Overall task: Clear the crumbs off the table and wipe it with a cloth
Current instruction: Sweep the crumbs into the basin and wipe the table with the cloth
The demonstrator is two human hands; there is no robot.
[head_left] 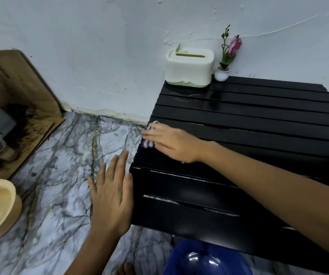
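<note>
Right hand (171,143) pressing cloth (149,135) flat at table (259,120) 9 o'clock edge; left hand (112,195) hovering released, fingers spread.

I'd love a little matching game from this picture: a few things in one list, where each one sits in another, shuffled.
Things:
1. cloth
2. tissue box
3. blue basin
4. left hand

Places:
A. far corner of the black table, beside the flower pot
B. on the floor, bottom edge of view
C. under the right hand, at the table's left edge
D. open, just off the table's near left corner

Pairs: 1-C, 2-A, 3-B, 4-D
</note>
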